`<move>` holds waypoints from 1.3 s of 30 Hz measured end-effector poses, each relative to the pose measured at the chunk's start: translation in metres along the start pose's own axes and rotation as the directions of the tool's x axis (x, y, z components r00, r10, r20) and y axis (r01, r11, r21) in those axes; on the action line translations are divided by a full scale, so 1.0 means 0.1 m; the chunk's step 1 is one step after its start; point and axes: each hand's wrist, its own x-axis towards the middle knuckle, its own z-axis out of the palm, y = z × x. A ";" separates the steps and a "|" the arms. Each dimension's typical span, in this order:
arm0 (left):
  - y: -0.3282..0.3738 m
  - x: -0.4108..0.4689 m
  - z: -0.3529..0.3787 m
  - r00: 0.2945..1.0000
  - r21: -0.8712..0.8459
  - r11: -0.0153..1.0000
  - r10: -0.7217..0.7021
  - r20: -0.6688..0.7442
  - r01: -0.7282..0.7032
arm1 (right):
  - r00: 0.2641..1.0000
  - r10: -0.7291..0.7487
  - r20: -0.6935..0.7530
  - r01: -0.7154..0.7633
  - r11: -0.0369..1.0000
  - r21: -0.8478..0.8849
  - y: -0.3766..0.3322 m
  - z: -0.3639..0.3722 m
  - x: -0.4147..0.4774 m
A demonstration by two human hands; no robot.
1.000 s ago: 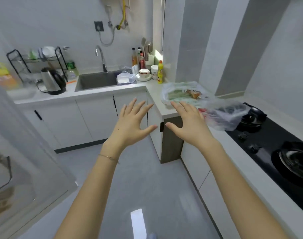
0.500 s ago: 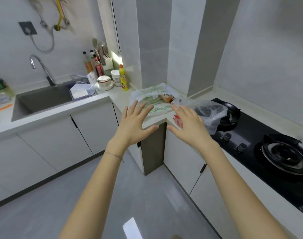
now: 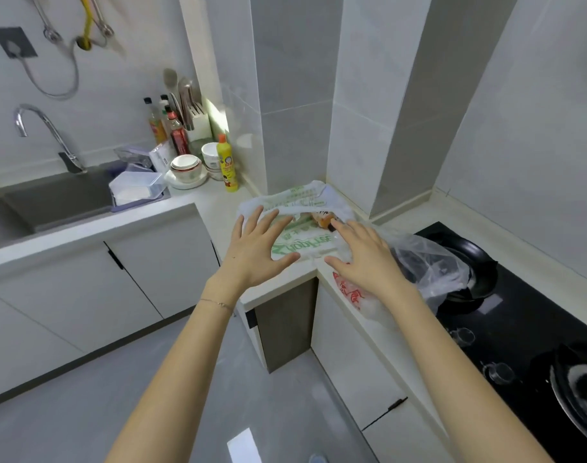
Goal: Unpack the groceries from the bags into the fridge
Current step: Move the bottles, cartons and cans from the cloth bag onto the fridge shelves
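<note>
Two bare hands reach over the bench point(image 3: 218, 208) corner with fingers spread, grasping nothing. Left hand point(image 3: 257, 250) covers the near left edge of a white bag point(image 3: 305, 242) printed in green; whether it touches the plastic is unclear. Right hand point(image 3: 363, 259) hides part of a clear bag point(image 3: 429, 265) with red print, which lies to the right against the black hob point(image 3: 519, 315). Something orange point(image 3: 323, 219) peeks from the white bag's mouth, too blurred to identify. The hob runs off the right edge.
</note>
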 end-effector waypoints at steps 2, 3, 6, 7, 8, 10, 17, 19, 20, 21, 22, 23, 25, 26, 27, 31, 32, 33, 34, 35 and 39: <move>-0.04 0.21 0.07 1.000 0.006 1.000 -0.010 0.006 0.010 | 1.000 -0.017 0.016 0.017 1.000 -0.010 0.10 0.01 0.24; -0.06 0.30 0.11 1.000 0.003 1.000 -0.015 0.016 0.015 | 0.999 -0.022 0.023 0.022 1.000 -0.012 0.13 0.03 0.35; -0.14 0.59 0.24 0.998 0.004 1.000 -0.031 0.049 0.031 | 0.999 -0.026 0.038 0.027 1.000 -0.010 0.24 0.09 0.66; -0.17 0.70 0.29 0.998 0.007 0.999 -0.032 0.058 0.032 | 0.999 -0.024 0.048 0.025 1.000 -0.010 0.28 0.12 0.76; -0.21 0.81 0.34 0.997 0.006 1.000 -0.031 0.065 0.031 | 0.998 -0.023 0.061 0.024 1.000 -0.010 0.32 0.14 0.87; -0.30 1.01 0.48 0.996 0.004 1.000 -0.027 0.080 0.027 | 0.996 -0.018 0.084 0.019 1.000 -0.012 0.41 0.22 1.08; -0.71 1.83 1.02 0.978 0.012 1.000 0.019 0.205 -0.022 | 0.986 0.043 0.163 -0.044 0.999 0.002 0.69 0.56 1.81; -0.83 2.07 1.15 0.969 0.008 0.999 0.051 0.242 -0.054 | 0.979 0.059 0.193 -0.063 0.998 0.018 0.76 0.68 2.02; -0.87 2.17 1.21 0.964 0.002 0.997 0.070 0.258 -0.073 | 0.975 0.062 0.214 -0.068 0.997 0.023 0.80 0.75 2.11; -0.91 2.27 1.28 0.956 -0.007 0.996 0.092 0.277 -0.094 | 0.969 0.066 0.238 -0.073 0.997 0.022 0.84 0.83 2.20; -0.95 2.36 1.34 0.947 -0.015 0.993 0.116 0.301 -0.116 | 0.963 0.072 0.261 -0.079 0.997 0.019 0.87 0.90 2.29; -0.98 2.44 1.41 0.935 -0.021 0.990 0.141 0.324 -0.142 | 0.956 0.079 0.281 -0.087 0.996 0.014 0.91 0.97 2.37; -1.06 2.60 1.53 0.914 -0.011 0.981 0.183 0.362 -0.192 | 0.944 0.107 0.312 -0.116 0.993 0.009 0.97 1.11 2.51; -1.11 2.67 1.60 0.904 0.009 0.977 0.196 0.380 -0.215 | 0.937 0.125 0.326 -0.134 0.991 0.006 0.99 1.17 2.57; -1.15 2.74 1.65 0.893 0.025 0.972 0.203 0.403 -0.232 | 0.929 0.141 0.342 -0.149 0.989 -0.003 1.02 1.23 2.62; -1.24 2.93 1.83 0.866 -0.008 0.964 0.243 0.436 -0.266 | 0.910 0.172 0.377 -0.171 0.985 -0.037 1.13 1.41 2.78; -1.25 2.96 1.87 0.864 -0.026 0.958 0.269 0.427 -0.285 | 0.909 0.174 0.378 -0.173 0.984 -0.036 1.16 1.44 2.82; -1.24 2.99 1.91 0.861 -0.049 0.951 0.299 0.412 -0.307 | 0.910 0.172 0.378 -0.174 0.984 -0.032 1.20 1.46 2.86; -1.24 3.01 1.95 0.855 -0.070 0.939 0.335 0.395 -0.336 | 0.912 0.169 0.373 -0.171 0.985 -0.027 1.23 1.48 2.90; -1.23 3.02 1.99 0.847 -0.082 0.925 0.372 0.379 -0.370 | 0.918 0.164 0.361 -0.165 0.986 -0.029 1.27 1.49 2.93; -1.24 3.07 2.22 0.825 -0.050 0.881 0.460 0.328 -0.471 | 0.932 0.171 0.319 -0.146 0.984 -0.100 1.42 1.51 3.08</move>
